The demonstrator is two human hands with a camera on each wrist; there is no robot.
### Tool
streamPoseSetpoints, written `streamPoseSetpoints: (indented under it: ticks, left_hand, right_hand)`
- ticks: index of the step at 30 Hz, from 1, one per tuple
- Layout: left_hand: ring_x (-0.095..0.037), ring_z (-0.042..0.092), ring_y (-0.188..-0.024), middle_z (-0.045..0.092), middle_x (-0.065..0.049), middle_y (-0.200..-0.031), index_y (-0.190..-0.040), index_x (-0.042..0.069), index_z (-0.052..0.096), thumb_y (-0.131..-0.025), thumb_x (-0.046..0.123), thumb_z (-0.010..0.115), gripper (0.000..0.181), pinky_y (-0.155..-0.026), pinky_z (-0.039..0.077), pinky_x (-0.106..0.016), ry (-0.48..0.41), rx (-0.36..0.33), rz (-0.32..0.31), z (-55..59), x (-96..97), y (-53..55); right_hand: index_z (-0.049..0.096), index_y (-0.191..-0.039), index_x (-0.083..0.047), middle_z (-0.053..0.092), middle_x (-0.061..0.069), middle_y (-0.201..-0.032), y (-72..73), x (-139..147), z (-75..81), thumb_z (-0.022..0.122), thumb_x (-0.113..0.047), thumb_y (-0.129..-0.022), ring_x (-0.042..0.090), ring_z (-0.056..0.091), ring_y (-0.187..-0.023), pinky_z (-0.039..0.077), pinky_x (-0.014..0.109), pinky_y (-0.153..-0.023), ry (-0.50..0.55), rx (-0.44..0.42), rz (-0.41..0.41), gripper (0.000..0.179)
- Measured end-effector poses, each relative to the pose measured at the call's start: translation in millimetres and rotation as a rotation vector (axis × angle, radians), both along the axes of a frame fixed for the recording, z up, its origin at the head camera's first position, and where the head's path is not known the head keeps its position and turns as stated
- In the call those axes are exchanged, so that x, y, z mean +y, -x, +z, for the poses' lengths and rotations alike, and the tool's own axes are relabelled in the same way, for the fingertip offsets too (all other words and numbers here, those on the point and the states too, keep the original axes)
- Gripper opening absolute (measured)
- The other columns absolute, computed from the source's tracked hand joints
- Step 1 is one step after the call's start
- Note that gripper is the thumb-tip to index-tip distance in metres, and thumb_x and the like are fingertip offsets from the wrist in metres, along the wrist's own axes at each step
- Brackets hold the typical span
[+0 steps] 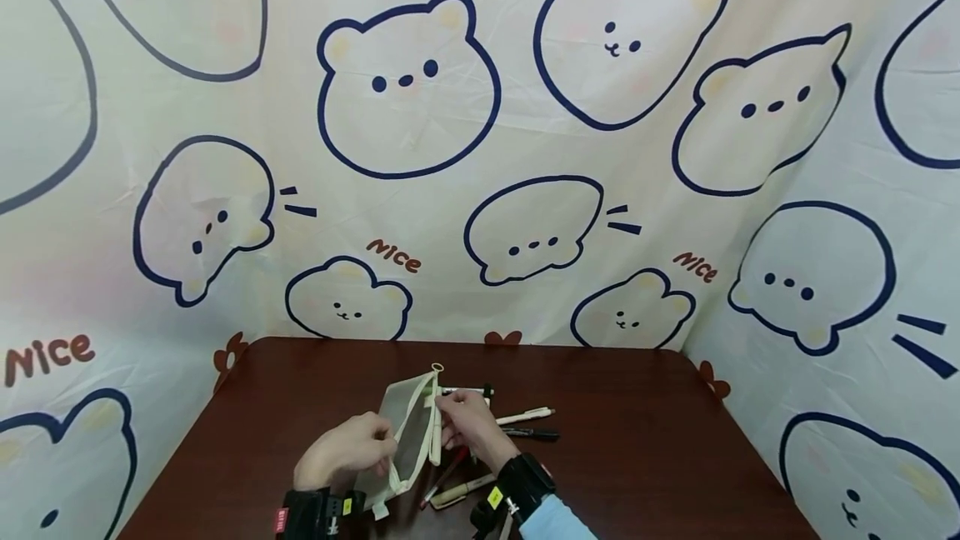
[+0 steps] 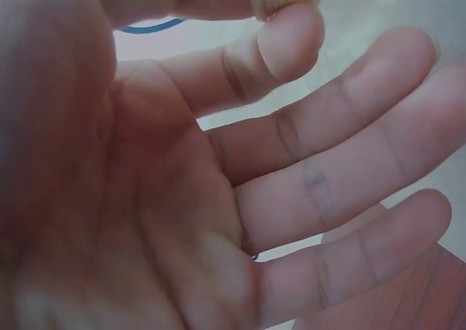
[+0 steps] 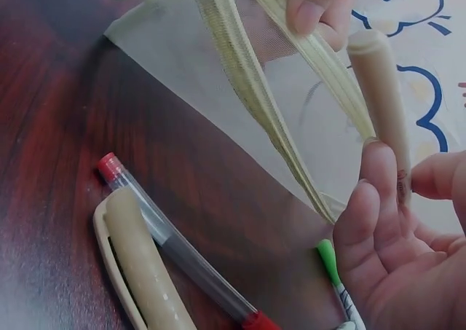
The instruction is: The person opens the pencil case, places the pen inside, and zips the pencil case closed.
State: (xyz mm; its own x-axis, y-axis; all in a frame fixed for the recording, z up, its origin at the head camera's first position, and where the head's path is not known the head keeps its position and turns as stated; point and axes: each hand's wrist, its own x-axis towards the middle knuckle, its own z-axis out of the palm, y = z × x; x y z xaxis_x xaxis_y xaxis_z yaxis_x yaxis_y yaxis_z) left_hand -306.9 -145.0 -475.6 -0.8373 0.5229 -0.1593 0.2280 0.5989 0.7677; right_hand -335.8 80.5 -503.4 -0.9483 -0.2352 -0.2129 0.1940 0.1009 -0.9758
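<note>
A pale, see-through mesh pouch (image 1: 411, 440) with a zipper stands unzipped between the two hands. My left hand (image 1: 348, 448) pinches one zipper edge between thumb and index finger; in the left wrist view its other fingers (image 2: 320, 184) are spread along the mesh. On the other side my right hand (image 1: 468, 422) holds a beige pen (image 3: 382, 89) between thumb and fingers. That pen points up beside the pouch's opening in the right wrist view, overlapping the zipper edge.
Under the right hand lie a clear pen with red ends (image 3: 182, 250), a beige clip marker (image 3: 138, 261) and a green-tipped pen (image 3: 328, 261). A white pen (image 1: 528, 416) and a black pen (image 1: 534, 433) lie rightward on the dark wooden table (image 1: 622, 440). Printed cloth (image 1: 435, 215) hangs behind.
</note>
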Motion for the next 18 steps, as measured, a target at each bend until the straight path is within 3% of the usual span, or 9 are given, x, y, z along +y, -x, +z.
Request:
streamPoseSetpoints:
  ticks: [9, 18]
  left_hand:
    - [-0.017, 0.066, -0.064, 0.065, -0.003, -0.070, -0.072, 0.008, 0.055, -0.090, 0.013, 0.052, 0.020, -0.057, 0.042, -0.029, -0.017, -0.003, -0.013, 1.4, -0.2, -0.4]
    - [-0.016, 0.068, -0.065, 0.065, -0.002, -0.073, -0.074, 0.007, 0.057, -0.090, 0.012, 0.052, 0.017, -0.059, 0.046, -0.028, -0.048, -0.016, -0.041, 7.0, 3.1, 1.7]
  right_hand:
    - [0.058, -0.099, -0.004, 0.058, -0.002, -0.069, 8.8, -10, -7.9, 0.056, -0.029, -0.098, 0.006, 0.054, -0.046, 0.047, 0.022, -0.047, -0.009, -0.027, -0.019, 0.026]
    - [0.061, -0.114, 0.004, 0.062, 0.000, -0.069, 12.8, -13, -6.5, 0.054, -0.031, -0.099, 0.006, 0.054, -0.045, 0.047, 0.022, -0.047, -0.029, 0.029, -0.015, 0.038]
